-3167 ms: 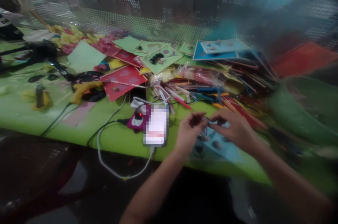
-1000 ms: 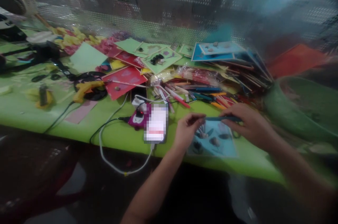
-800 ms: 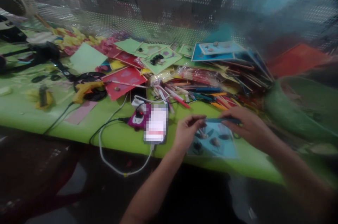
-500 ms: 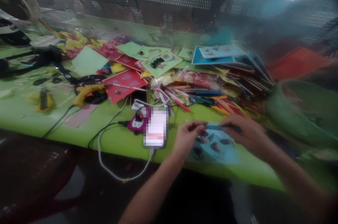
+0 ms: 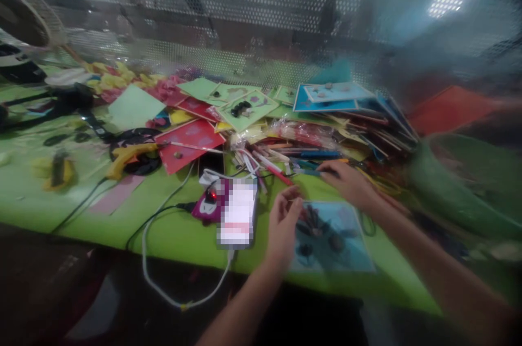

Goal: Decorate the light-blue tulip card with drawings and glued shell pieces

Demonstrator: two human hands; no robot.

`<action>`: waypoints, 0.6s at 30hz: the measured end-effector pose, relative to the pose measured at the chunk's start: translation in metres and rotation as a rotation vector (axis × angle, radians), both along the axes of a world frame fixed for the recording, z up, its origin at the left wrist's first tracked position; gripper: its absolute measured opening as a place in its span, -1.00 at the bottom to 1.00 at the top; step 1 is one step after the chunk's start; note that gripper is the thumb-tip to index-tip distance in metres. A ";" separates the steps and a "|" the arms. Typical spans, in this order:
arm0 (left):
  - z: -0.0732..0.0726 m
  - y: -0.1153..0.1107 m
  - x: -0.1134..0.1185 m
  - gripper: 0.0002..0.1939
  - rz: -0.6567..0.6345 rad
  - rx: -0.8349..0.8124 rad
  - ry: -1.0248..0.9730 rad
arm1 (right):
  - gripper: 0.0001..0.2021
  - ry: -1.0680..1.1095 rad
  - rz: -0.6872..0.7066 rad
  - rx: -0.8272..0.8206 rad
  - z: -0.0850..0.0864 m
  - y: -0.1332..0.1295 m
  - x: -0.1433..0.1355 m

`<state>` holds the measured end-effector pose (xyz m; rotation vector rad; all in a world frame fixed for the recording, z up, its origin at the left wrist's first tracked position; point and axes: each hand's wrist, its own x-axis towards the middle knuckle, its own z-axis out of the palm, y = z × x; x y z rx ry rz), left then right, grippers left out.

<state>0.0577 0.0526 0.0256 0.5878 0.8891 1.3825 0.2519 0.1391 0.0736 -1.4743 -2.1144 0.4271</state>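
A light blue card (image 5: pixel 354 253) with dark stones and painted shapes lies near the table's front edge. Beside its left edge is my left hand (image 5: pixel 283 226), thumb and fingers curled together; whatever they may pinch is too blurred to make out. Beyond the card's far edge, my right hand (image 5: pixel 346 180) grips a slim blue pen-like tool (image 5: pixel 306 172), its tip pointing left toward a heap of pens and markers (image 5: pixel 271 164). The exact kind of tool is unclear.
Left of my hands lie a lit phone (image 5: pixel 238 215) with a white cable and a purple power strip (image 5: pixel 199 212). Farther left is a yellow glue gun (image 5: pixel 126 160). Stacked cards (image 5: pixel 248 106) fill the back; a green basin (image 5: pixel 457 183) stands right.
My right hand has moved away from the card toward the pen heap, taking the blue tool along. My left hand has dropped slightly and no longer meets the tool. The view has tilted up slightly.
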 end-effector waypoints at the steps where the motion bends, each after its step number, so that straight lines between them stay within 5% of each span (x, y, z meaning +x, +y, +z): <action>1: -0.001 0.000 0.000 -0.53 -0.001 0.001 0.011 | -0.84 -0.015 0.008 0.001 -0.006 0.011 -0.009; 5: -0.002 0.001 -0.003 -0.55 -0.005 0.001 0.053 | -0.85 -0.058 -0.003 0.046 -0.022 0.037 -0.036; 8: -0.002 0.001 -0.005 -0.55 -0.006 0.011 0.060 | -0.81 -0.092 -0.016 0.094 -0.019 0.030 -0.035; 13: -0.001 0.000 -0.007 -0.57 -0.003 0.036 0.084 | -0.77 -0.081 -0.008 0.178 -0.011 -0.024 0.002; 18: 0.001 0.000 -0.008 -0.63 0.037 0.077 0.148 | -0.82 0.008 -0.230 0.337 -0.028 -0.077 0.043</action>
